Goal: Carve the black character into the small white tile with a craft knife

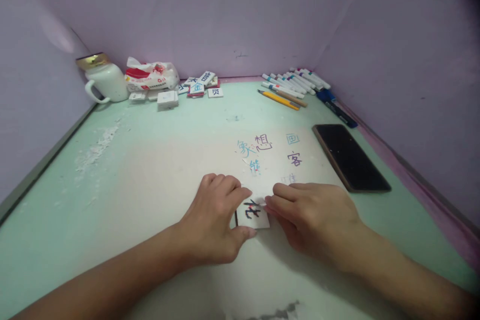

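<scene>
A small white card (258, 221) with a dark, brush-like Chinese character lies on the table before me, turned on its side. My left hand (217, 220) grips it between thumb and forefinger at its far and near edges. A dark strip shows along the card's left side. My right hand (311, 212) is closed in a pinch at the card's right far corner. A small whitish bit shows at its fingertips, touching the character; its kind is mostly hidden. Beyond my hands, Chinese characters (263, 141) in purple and blue are written on the table surface.
A phone (352, 157) lies on the right. Behind it are markers (296, 80) and a yellow pencil (279, 100). At the back left stand a white mug (108, 82), a tissue pack (152, 76) and several character cards (197, 88). White crumbs (99, 147) lie at left. Walls enclose the table.
</scene>
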The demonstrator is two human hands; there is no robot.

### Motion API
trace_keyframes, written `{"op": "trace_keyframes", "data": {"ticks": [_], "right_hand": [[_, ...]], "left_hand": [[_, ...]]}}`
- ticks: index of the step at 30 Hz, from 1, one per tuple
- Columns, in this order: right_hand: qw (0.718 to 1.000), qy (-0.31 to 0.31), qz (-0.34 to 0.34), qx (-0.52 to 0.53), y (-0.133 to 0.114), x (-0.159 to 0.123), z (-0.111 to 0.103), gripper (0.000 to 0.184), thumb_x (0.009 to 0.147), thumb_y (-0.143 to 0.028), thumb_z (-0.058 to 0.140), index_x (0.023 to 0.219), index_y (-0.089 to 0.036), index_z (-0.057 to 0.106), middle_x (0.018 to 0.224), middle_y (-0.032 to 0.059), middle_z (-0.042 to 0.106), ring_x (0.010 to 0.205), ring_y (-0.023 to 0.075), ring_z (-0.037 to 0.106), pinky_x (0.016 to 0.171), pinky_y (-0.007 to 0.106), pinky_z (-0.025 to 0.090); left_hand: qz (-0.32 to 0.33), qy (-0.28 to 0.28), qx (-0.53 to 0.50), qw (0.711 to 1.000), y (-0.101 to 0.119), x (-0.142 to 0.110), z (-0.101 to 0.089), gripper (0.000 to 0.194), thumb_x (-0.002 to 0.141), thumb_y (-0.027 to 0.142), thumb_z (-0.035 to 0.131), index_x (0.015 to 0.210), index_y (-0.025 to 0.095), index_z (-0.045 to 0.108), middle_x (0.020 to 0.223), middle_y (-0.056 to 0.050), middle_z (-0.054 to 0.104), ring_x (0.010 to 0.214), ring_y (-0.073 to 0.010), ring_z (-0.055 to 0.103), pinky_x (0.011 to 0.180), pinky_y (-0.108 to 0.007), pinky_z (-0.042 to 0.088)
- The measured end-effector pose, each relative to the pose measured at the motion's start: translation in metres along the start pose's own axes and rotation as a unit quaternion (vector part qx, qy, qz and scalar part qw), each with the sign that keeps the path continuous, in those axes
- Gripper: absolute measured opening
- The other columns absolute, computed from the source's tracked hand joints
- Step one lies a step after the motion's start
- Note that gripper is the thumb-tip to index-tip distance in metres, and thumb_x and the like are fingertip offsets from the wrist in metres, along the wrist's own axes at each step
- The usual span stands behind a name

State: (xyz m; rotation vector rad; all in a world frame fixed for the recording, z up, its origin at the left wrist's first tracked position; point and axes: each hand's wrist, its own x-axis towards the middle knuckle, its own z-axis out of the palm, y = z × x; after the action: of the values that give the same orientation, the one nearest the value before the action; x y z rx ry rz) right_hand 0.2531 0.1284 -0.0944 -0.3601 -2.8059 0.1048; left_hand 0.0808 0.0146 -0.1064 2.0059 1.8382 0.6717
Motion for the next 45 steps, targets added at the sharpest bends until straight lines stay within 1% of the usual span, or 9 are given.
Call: {"op": "trace_keyframes", "data": {"ticks": [5, 10, 14, 20, 23, 29, 33, 37, 45], "right_hand": [[1.0, -0.019, -0.008, -0.01, 0.002, 0.0, -0.002, 0.02, 0.082, -0.015, 0.048, 0.065, -0.02, 0.058, 0.057, -0.0031, 0.053, 0.045, 0.0092, 0.036, 0.048, 0.03, 0.012], [0.999, -0.047, -0.007, -0.015, 0.0, 0.0, -0.004, 0.014, 0.067, -0.008, 0.05, 0.065, -0.02, 0.056, 0.058, -0.0038, 0.054, 0.043, 0.0086, 0.037, 0.047, 0.03, 0.01], [0.997, -0.077, -0.002, -0.017, 0.0, 0.0, -0.005, 0.014, 0.065, -0.007, 0.05, 0.066, -0.02, 0.055, 0.058, -0.0042, 0.054, 0.042, 0.0077, 0.035, 0.047, 0.03, 0.009], [0.997, -0.078, 0.001, -0.011, 0.002, 0.001, -0.008, 0.014, 0.061, -0.007, 0.053, 0.064, -0.02, 0.055, 0.056, -0.0052, 0.054, 0.04, 0.0074, 0.033, 0.047, 0.03, 0.006], [0.996, -0.095, 0.004, -0.005, 0.003, 0.002, -0.01, 0.013, 0.064, -0.007, 0.054, 0.064, -0.02, 0.055, 0.057, -0.0049, 0.054, 0.04, 0.0072, 0.034, 0.047, 0.03, 0.008], [0.996, -0.09, 0.019, 0.02, 0.009, -0.006, -0.004, 0.017, 0.083, -0.019, 0.049, 0.069, -0.02, 0.057, 0.059, -0.0033, 0.057, 0.041, 0.0075, 0.038, 0.047, 0.029, 0.013], [0.998, -0.031, 0.032, 0.036, 0.015, -0.013, -0.004, 0.025, 0.091, -0.023, 0.041, 0.075, -0.02, 0.06, 0.06, -0.0029, 0.058, 0.047, 0.009, 0.049, 0.047, 0.027, 0.02], [1.0, 0.013, 0.02, 0.015, 0.014, -0.015, -0.006, 0.029, 0.094, -0.021, 0.037, 0.08, -0.021, 0.063, 0.061, -0.0022, 0.058, 0.05, 0.0098, 0.053, 0.046, 0.026, 0.022], [0.999, 0.009, 0.04, 0.007, 0.001, -0.018, 0.003, 0.025, 0.089, -0.02, 0.042, 0.078, -0.022, 0.064, 0.06, -0.0025, 0.056, 0.046, 0.0109, 0.048, 0.045, 0.03, 0.017]], "left_hand": [[-0.007, 0.003, 0.0, 1.0, 0.001, 0.0, 0.0, 0.037, 0.066, 0.024, 0.067, 0.102, 0.015, 0.058, 0.095, -0.009, 0.056, 0.089, -0.0242, 0.05, 0.083, -0.044, 0.034], [-0.013, 0.002, 0.004, 1.0, 0.001, 0.0, 0.0, 0.038, 0.066, 0.025, 0.068, 0.102, 0.015, 0.059, 0.095, -0.009, 0.056, 0.089, -0.0243, 0.05, 0.084, -0.044, 0.034], [-0.016, 0.001, 0.005, 1.0, 0.001, 0.0, 0.0, 0.037, 0.067, 0.026, 0.067, 0.102, 0.016, 0.059, 0.095, -0.008, 0.056, 0.088, -0.0238, 0.05, 0.084, -0.044, 0.034], [-0.012, 0.002, 0.006, 1.0, 0.0, 0.0, 0.001, 0.04, 0.066, 0.026, 0.067, 0.104, 0.014, 0.059, 0.095, -0.009, 0.056, 0.089, -0.0243, 0.05, 0.083, -0.044, 0.034], [-0.013, 0.002, 0.008, 1.0, 0.0, 0.001, 0.002, 0.039, 0.066, 0.025, 0.067, 0.103, 0.015, 0.059, 0.095, -0.009, 0.056, 0.089, -0.0245, 0.051, 0.082, -0.044, 0.034], [-0.006, 0.013, 0.006, 1.0, 0.0, 0.001, 0.003, 0.038, 0.066, 0.025, 0.068, 0.102, 0.015, 0.06, 0.096, -0.009, 0.057, 0.089, -0.0241, 0.051, 0.083, -0.044, 0.034], [0.0, 0.026, -0.003, 1.0, -0.001, 0.001, 0.004, 0.04, 0.064, 0.024, 0.071, 0.1, 0.011, 0.061, 0.093, -0.009, 0.057, 0.088, -0.0234, 0.052, 0.083, -0.044, 0.034], [0.005, 0.035, -0.005, 0.999, -0.001, 0.001, 0.004, 0.041, 0.063, 0.023, 0.072, 0.1, 0.01, 0.061, 0.094, -0.011, 0.057, 0.089, -0.0242, 0.052, 0.084, -0.045, 0.035], [0.016, 0.044, 0.0, 0.999, -0.001, 0.0, 0.005, 0.041, 0.063, 0.023, 0.071, 0.101, 0.009, 0.061, 0.093, -0.011, 0.057, 0.088, -0.0242, 0.053, 0.084, -0.045, 0.034]]}}
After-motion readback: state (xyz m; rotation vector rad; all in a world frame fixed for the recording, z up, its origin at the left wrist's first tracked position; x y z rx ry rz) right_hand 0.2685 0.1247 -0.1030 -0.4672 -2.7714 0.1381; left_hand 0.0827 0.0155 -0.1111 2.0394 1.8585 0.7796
